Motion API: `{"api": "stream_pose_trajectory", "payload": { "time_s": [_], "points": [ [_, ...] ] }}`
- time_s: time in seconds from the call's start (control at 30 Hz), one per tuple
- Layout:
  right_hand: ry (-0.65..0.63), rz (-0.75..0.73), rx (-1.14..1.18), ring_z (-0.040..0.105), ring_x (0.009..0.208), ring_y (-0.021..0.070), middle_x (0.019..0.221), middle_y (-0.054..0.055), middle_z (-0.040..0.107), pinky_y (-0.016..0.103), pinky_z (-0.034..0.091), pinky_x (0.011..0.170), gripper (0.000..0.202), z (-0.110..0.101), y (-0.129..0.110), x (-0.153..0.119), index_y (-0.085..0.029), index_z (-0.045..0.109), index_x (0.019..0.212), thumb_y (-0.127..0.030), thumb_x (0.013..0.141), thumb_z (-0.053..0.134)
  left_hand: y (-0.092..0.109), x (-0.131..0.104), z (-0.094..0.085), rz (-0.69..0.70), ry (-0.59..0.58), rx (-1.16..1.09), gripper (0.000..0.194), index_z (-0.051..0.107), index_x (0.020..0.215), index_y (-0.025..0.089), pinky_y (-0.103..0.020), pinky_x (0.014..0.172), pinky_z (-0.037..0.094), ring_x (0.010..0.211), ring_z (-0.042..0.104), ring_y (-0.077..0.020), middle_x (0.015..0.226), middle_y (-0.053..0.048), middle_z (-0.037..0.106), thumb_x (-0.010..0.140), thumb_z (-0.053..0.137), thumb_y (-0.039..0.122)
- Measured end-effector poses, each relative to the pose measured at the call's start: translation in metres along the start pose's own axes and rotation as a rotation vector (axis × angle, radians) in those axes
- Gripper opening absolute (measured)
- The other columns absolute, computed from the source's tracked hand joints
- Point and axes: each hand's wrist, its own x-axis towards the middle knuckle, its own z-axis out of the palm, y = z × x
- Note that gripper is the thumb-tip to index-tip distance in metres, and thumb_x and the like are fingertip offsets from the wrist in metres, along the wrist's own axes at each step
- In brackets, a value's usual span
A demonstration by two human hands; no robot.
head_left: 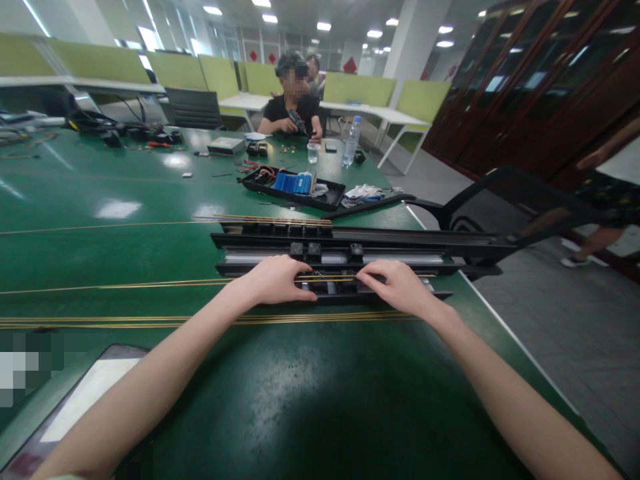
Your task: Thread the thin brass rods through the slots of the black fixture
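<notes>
My left hand [279, 279] spans the nearest black rail [330, 298], thumb along its near edge and fingers at its far side. My right hand [395, 283] is closed in a pinch on a thin brass-coloured rod [330, 277] that runs lengthwise over this rail. Small dark blocks sit in the rail between my hands, partly hidden. Just behind, another black rail with a pale strip [400, 259] carries a few black blocks [314, 251]. Several more thin brass-coloured rods [200, 321] lie on the table in front of the rails.
Beyond the rails, a black tray [333, 198] holds a blue item [294, 183]. A water bottle [352, 141] and plastic cup [313, 154] stand near a seated person [295, 107] holding a dark tool. A chair [493, 200] is at the right edge; a flat tablet-like object [90, 393] lies front left.
</notes>
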Motion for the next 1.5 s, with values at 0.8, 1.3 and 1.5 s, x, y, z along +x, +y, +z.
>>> {"api": "stream_pose_trajectory", "payload": {
  "time_s": [0.8,1.3,1.5],
  "points": [
    [-0.156,0.036,0.132,0.066,0.078,0.0207,0.083,0.003,0.075,0.03,0.044,0.07,0.035,-0.022,0.018,0.0,-0.022,0.074,0.082,-0.047,0.095,0.052,0.002,-0.002,-0.003,-0.012,-0.02,0.002,0.072,0.067,0.126,0.025,-0.035,0.078,0.051,0.095,0.071,-0.0291,0.109,-0.01,0.076,0.075,0.056,0.075],
    [-0.333,0.183,0.202,0.069,0.081,0.0231,0.087,0.003,0.078,0.032,0.048,0.072,0.039,-0.039,0.032,-0.004,-0.023,0.076,0.088,-0.055,0.091,0.053,0.007,-0.007,-0.006,-0.009,-0.025,0.031,0.067,0.07,0.119,0.022,-0.035,0.075,0.052,0.092,0.071,-0.0299,0.102,-0.011,0.076,0.077,0.054,0.072],
    [-0.364,0.196,0.202,0.069,0.086,0.0266,0.094,0.005,0.078,0.037,0.052,0.076,0.04,-0.041,0.042,-0.006,-0.024,0.078,0.095,-0.055,0.09,0.054,0.01,-0.008,-0.007,-0.035,-0.029,0.045,0.062,0.071,0.114,0.021,-0.034,0.076,0.051,0.093,0.071,-0.0293,0.1,-0.011,0.076,0.077,0.057,0.068]
  ]
}}
